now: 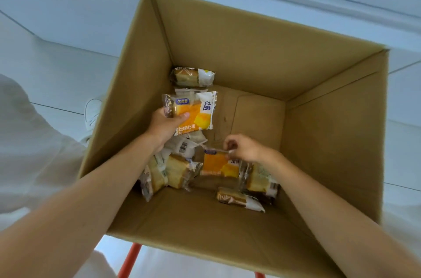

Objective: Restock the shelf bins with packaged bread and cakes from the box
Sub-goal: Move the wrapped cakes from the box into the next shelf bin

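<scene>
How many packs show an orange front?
2. The upper pack is gripped in the left hand; the lower pack lies in the box, its edge pinched by the right hand. Other packs face away, so more may be hidden.

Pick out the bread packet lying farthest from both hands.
The far packet, against the far wall of the box, beyond the orange packet in the left hand; the others lie nearer.
</scene>
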{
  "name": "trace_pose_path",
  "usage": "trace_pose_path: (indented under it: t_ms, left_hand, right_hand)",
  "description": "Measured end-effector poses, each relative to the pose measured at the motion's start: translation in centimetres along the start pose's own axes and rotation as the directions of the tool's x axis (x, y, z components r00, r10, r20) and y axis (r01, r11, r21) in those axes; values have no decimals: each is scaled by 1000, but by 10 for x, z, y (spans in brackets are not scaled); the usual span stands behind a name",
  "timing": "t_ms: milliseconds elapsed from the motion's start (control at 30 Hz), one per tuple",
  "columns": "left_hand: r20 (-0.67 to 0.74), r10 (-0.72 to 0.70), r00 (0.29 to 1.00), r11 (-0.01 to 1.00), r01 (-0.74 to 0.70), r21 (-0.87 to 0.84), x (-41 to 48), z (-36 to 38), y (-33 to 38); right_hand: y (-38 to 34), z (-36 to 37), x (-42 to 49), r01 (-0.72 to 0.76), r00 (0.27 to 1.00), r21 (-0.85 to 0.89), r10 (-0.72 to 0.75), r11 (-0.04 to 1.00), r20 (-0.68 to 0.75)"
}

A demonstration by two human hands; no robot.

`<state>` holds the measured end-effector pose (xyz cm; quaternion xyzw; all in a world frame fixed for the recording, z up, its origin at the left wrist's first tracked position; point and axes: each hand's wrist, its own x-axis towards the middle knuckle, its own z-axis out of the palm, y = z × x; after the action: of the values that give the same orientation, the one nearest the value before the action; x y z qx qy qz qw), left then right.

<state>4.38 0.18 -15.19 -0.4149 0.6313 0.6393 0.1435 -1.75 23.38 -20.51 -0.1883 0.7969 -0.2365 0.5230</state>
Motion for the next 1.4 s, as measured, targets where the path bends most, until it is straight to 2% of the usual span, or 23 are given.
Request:
trace_pose_path:
  t_ms: [100,233,300,367,467,500,533,600,633,667,700,800,867,933,1033,1067,1133,1200,1233,1267,1333,1400]
  left_hand:
    - [28,49,998,998,-50,37,-5,-3,12]
    - [168,95,981,991,-108,73,-24,3,40]
    - [273,84,958,989,-113,93,-41,12,58]
    - [311,97,945,983,-139,116,-54,21,76]
    - [299,254,920,961,-276,31,-81,30,107]
    - [280,287,916,953,-302,13,-85,32,116]
    - [284,304,909,949,-315,-5,-93,34,126]
    - [311,347,885,933,-358,-24,-107,38,150]
    - [317,384,867,915,-403,-9,-113,40,164]
    - [297,445,845,878,-477,40,-119,44,180]
    - [264,537,801,814,-574,89,-125,47,196]
    - [84,802,592,570,-800,187,-138,56,251]
    - [19,878,479,464,-860,211,-136,67,289]
    - [17,907,421,408,-889,208,-133,76,327]
    - [28,921,389,371,-897,238,-116,90,377]
    - [38,923,384,361,-894,265,-109,93,393]
    - [63,917,393,350,-871,346,-95,101,416]
    - [60,904,423,359,-827,432,-86,105,426]
    - [51,909,413,344,-815,467,-84,106,426]
    - [54,930,362,294,-826,481,-79,106,424]
    - [58,953,298,248,-873,420,-70,102,419]
    - [46,942,332,292,-880,374,-69,98,414]
  right_hand:
    - [-31,-45,-27,137,981,119,-118,983,-157]
    - [-78,-97,-72,305,909,210,-218,929,-356]
    - [-97,-108,-90,340,865,192,-226,921,-448]
    - [-111,-112,-104,383,807,210,-215,899,-550]
    - [-122,-116,-126,359,675,180,-122,916,-727]
    - [-125,-119,-135,349,664,250,-50,903,-746]
    - [-128,-122,-144,355,695,358,12,863,-719]
    - [-136,-130,-162,389,781,494,6,778,-624]
    - [-141,-135,-172,407,781,494,-13,768,-624]
    - [-149,-143,-184,441,741,460,-23,771,-671]
    - [-157,-153,-194,485,666,398,-35,779,-745]
    - [-180,-193,-219,640,415,204,-109,741,-903]
    - [-192,-220,-227,694,305,132,-122,708,-944]
    - [-202,-248,-229,724,234,81,-133,685,-963]
    - [-213,-291,-224,736,151,19,-137,677,-979]
    - [-215,-305,-218,734,135,13,-127,679,-983]
    - [-217,-327,-206,702,155,27,-116,712,-981]
    - [-215,-341,-194,659,228,55,-129,750,-965]
    - [-213,-344,-190,662,265,86,-125,744,-956]
    - [-210,-347,-186,669,291,112,-121,734,-949]
    - [-211,-348,-183,655,321,125,-125,745,-939]
    - [-209,-349,-180,645,313,108,-132,757,-941]
